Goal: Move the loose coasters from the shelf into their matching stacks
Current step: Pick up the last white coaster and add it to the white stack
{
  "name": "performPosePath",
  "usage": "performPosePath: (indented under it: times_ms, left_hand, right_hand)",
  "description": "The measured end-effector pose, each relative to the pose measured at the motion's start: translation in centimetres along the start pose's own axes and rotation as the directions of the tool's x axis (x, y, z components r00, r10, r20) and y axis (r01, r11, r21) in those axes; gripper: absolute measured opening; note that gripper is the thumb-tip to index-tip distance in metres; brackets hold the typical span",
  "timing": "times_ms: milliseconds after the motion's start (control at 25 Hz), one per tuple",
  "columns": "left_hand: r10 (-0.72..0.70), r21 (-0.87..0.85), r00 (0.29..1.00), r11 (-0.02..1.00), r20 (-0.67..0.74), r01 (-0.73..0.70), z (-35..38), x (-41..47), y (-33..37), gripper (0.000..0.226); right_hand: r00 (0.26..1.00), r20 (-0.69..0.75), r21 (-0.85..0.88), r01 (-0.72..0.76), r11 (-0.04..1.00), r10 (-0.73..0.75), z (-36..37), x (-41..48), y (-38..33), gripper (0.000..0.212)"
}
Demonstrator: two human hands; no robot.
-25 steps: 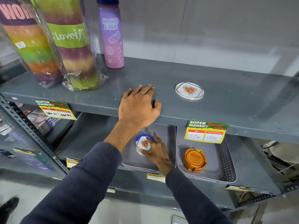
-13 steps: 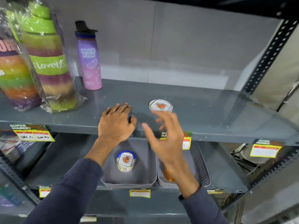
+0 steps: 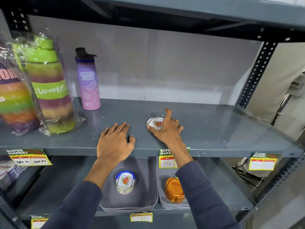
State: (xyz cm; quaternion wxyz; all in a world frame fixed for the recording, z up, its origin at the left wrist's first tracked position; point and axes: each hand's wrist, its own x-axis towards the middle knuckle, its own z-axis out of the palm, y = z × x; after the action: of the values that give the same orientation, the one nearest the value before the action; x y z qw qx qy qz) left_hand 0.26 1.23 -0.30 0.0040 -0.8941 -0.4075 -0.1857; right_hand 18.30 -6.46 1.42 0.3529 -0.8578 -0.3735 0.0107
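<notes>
I see my right hand settled over the loose coaster, thumb at its near edge and fingers curled past its right side, index finger lifted; the grip looks narrow around the piece, though it lies flat on the shelf, not raised. The coaster is a white rounded square with a gilt rim and a red-orange floral print, glossy like glazed ceramic. My left hand lies flat and spread, palm down, at the shelf's front edge, at nine o'clock from the coaster, holding nothing.

The shelf is matte grey painted metal with a hard lip. Below it, at six o'clock from my left hand, a grey perforated plastic tray holds the floral stack, its top piece matching the loose one but blue-edged. Just beside, at three o'clock, a second tray holds the orange stack, smooth and round-cornered.

At ten o'clock stands a lilac bottle with a dark cap.
</notes>
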Motion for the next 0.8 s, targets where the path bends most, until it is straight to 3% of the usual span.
performPosePath:
  times_ms: [120, 280, 360, 520, 640, 720, 800]
  left_hand:
    - [-0.001, -0.011, 1.0, 1.0, 0.003, 0.001, -0.2, -0.1, 0.0, 0.057]
    - [-0.001, -0.01, 1.0, 1.0, 0.005, 0.001, -0.5, -0.3, 0.2, 0.058]
    - [0.002, -0.008, 1.0, 1.0, 0.003, -0.002, -0.7, -0.3, 0.2, 0.062]
    - [0.004, 0.008, 1.0, 1.0, -0.008, -0.004, -1.0, -0.4, 0.4, 0.065]
    - [0.002, 0.024, 1.0, 1.0, 0.008, -0.003, -1.1, -0.3, 0.6, 0.064]
    - [0.003, 0.033, 1.0, 0.999, 0.024, -0.004, -1.1, -0.3, 0.6, 0.062]
    - [-0.001, 0.017, 1.0, 1.0, 0.028, 0.001, -0.9, -0.3, 0.5, 0.058]
  right_hand:
    - [0.996, -0.058, 0.117, 0.074, 0.99, -0.067, -0.7, -0.7, -0.4, 0.106]
    - [0.948, -0.253, 0.242, 0.255, 0.936, -0.192, -3.7, -2.7, -2.1, 0.107]
    - [0.88, -0.392, 0.24, 0.38, 0.893, -0.269, -6.0, -4.3, -3.3, 0.106]
    - [0.623, -0.652, 0.068, 0.615, 0.786, -0.432, -10.6, -8.6, -5.8, 0.099]
    - [0.454, -0.75, -0.018, 0.714, 0.7, -0.481, -13.2, -11.5, -7.1, 0.098]
    - [0.436, -0.758, -0.023, 0.726, 0.687, -0.486, -14.0, -12.5, -7.5, 0.097]
    - [0.471, -0.739, -0.004, 0.711, 0.703, -0.481, -14.2, -12.8, -7.6, 0.097]
